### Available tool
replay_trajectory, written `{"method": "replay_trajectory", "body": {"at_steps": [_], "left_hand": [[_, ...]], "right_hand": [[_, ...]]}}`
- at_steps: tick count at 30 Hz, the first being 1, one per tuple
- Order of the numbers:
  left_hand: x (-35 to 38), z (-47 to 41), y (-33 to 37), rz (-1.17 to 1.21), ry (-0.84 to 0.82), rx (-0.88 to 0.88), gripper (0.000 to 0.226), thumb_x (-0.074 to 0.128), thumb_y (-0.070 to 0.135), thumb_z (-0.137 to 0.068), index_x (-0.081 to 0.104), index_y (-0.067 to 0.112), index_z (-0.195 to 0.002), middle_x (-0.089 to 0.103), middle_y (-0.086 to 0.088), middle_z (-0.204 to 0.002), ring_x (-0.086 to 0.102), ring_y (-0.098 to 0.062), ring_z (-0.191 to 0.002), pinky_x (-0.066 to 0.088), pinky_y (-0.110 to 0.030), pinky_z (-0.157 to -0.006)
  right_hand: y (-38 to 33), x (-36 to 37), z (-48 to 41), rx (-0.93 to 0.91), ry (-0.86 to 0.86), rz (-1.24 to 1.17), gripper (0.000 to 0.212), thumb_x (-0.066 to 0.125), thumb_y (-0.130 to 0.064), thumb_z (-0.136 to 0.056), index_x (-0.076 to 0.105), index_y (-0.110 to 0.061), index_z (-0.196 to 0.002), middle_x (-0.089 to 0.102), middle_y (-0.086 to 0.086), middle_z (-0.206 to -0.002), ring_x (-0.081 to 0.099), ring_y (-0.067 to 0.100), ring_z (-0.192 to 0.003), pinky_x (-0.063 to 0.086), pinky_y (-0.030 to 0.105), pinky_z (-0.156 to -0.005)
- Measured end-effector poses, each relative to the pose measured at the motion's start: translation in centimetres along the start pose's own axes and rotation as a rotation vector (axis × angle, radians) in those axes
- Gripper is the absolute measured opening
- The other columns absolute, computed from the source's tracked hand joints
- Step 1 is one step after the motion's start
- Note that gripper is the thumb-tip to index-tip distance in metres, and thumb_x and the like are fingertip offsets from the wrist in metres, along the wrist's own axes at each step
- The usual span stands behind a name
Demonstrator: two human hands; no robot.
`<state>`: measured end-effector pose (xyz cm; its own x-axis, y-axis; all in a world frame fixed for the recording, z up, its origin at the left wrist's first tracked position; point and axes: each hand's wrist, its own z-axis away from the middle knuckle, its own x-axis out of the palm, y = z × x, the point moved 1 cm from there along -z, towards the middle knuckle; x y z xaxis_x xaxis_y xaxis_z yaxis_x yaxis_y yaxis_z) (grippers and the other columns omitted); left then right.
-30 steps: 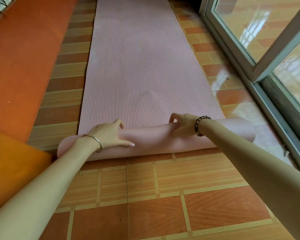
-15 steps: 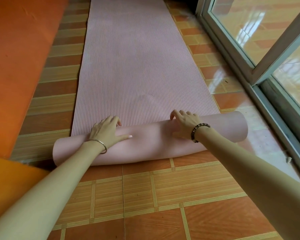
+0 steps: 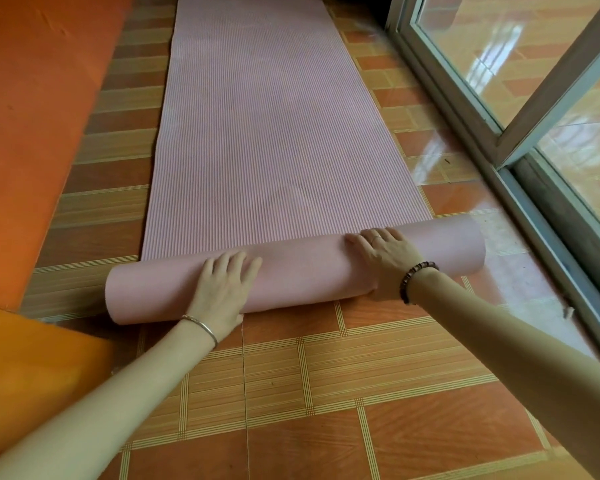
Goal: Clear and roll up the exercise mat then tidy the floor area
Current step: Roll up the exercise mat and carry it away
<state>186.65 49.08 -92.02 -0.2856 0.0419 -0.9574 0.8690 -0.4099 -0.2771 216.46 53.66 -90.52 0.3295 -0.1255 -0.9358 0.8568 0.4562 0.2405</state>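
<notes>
Glossy orange-brown tiled floor — grey-framed glass sliding door right, daylight reflecting.

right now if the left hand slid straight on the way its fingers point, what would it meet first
The left hand lies flat on the pink roll; past its crest comes only the flat ribbed mat, which looks free of objects.

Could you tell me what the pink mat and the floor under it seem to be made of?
The mat looks like soft matte foam or rubber: ribbed on top, smooth underneath, rolling without creasing. The floor looks like glazed ceramic tile: grout lines and glossy reflections near the window.
</notes>
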Motion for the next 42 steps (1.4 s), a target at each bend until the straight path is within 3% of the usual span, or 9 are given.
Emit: {"method": "replay_trajectory", "body": {"at_steps": [9, 13, 18, 20, 24, 27, 32, 38, 42], "left_hand": [[-4.3, -0.9, -0.7, 0.271, -0.275, 0.058, 0.070, 0.074, 0.026, -0.070, 0.032, 0.032, -0.125, 0.053, 0.005, -0.113, 0.058, -0.019, -0.096, 0.049, -0.034, -0.084], [-5.0, -0.9, -1.9, 0.465, -0.481, 0.122, 0.072, 0.073, 0.034, -0.064, 0.029, 0.039, -0.121, 0.059, 0.005, -0.108, 0.056, -0.013, -0.077, 0.046, -0.029, -0.062], [-5.0, -1.5, -3.1, 0.503, -0.306, -0.010, 0.077, 0.074, 0.031, -0.064, 0.035, 0.034, -0.130, 0.040, 0.009, -0.123, 0.051, -0.011, -0.094, 0.043, -0.028, -0.073], [-5.1, -1.4, -3.5, 0.392, -0.079, -0.044, 0.067, 0.075, 0.028, -0.067, 0.044, 0.030, -0.126, 0.041, 0.006, -0.120, 0.048, -0.016, -0.110, 0.040, -0.035, -0.091], [-4.6, -0.8, -2.5, 0.321, 0.244, -0.118, 0.040, 0.079, 0.011, -0.067, 0.061, 0.020, -0.103, 0.057, 0.000, -0.096, 0.059, -0.022, -0.092, 0.046, -0.037, -0.080], [-3.8, 0.1, -1.4, 0.352, 0.216, -0.129, 0.045, 0.071, 0.032, -0.074, 0.059, 0.018, -0.116, 0.060, -0.003, -0.107, 0.058, -0.025, -0.101, 0.046, -0.040, -0.087], [-1.9, 0.4, 0.1, 0.101, -0.018, -0.072, 0.110, 0.079, 0.061, -0.052, 0.039, 0.010, -0.141, 0.044, -0.018, -0.141, 0.042, -0.035, -0.130, 0.033, -0.047, -0.108], [-0.7, -0.7, 0.3, 0.057, -0.008, -0.081, 0.108, 0.093, 0.035, -0.039, 0.047, 0.007, -0.132, 0.054, -0.017, -0.127, 0.052, -0.033, -0.118, 0.039, -0.046, -0.102], [-2.1, -1.0, -0.1, 0.119, -0.021, -0.046, 0.090, 0.088, 0.036, -0.052, 0.044, 0.019, -0.128, 0.057, 0.001, -0.115, 0.057, -0.020, -0.106, 0.041, -0.036, -0.093]], "right_hand": [[1.7, -4.5, 1.1, -0.035, -0.296, -0.200, 0.069, 0.076, -0.044, -0.071, 0.040, -0.032, -0.129, 0.061, -0.002, -0.113, 0.056, 0.018, -0.091, 0.050, 0.035, -0.085], [2.3, -5.1, 1.7, -0.048, -0.487, -0.345, 0.066, 0.079, -0.035, -0.070, 0.047, -0.028, -0.127, 0.056, -0.001, -0.122, 0.053, 0.018, -0.102, 0.048, 0.034, -0.089], [2.8, -4.1, 1.8, 0.061, -0.116, -0.329, 0.094, 0.081, -0.043, -0.065, 0.031, -0.025, -0.143, 0.033, 0.006, -0.135, 0.037, 0.025, -0.121, 0.040, 0.039, -0.101], [2.6, -4.1, 1.9, 0.055, 0.075, -0.357, 0.073, 0.078, -0.032, -0.072, 0.042, -0.021, -0.135, 0.041, 0.008, -0.131, 0.040, 0.025, -0.115, 0.043, 0.040, -0.097], [1.3, -3.4, 2.5, 0.042, 0.269, -0.371, 0.033, 0.058, -0.020, -0.087, 0.054, -0.019, -0.120, 0.056, 0.008, -0.118, 0.049, 0.025, -0.104, 0.043, 0.037, -0.091], [0.3, -2.6, 3.0, 0.059, 0.156, -0.328, 0.060, 0.059, -0.043, -0.079, 0.042, -0.022, -0.133, 0.049, 0.006, -0.129, 0.046, 0.025, -0.116, 0.036, 0.036, -0.103], [-1.2, -0.9, 2.0, 0.070, 0.097, -0.043, 0.107, 0.076, -0.052, -0.058, 0.028, -0.012, -0.145, 0.048, 0.014, -0.128, 0.048, 0.030, -0.117, 0.032, 0.044, -0.110], [-1.7, -0.4, 1.3, 0.137, 0.140, -0.012, 0.083, 0.075, -0.030, -0.064, 0.034, -0.018, -0.135, 0.053, 0.013, -0.116, 0.053, 0.028, -0.101, 0.040, 0.039, -0.095], [-0.8, -1.6, 1.5, 0.131, 0.097, -0.042, 0.074, 0.073, -0.042, -0.068, 0.033, -0.024, -0.126, 0.055, 0.008, -0.113, 0.054, 0.026, -0.097, 0.042, 0.038, -0.088]]}}
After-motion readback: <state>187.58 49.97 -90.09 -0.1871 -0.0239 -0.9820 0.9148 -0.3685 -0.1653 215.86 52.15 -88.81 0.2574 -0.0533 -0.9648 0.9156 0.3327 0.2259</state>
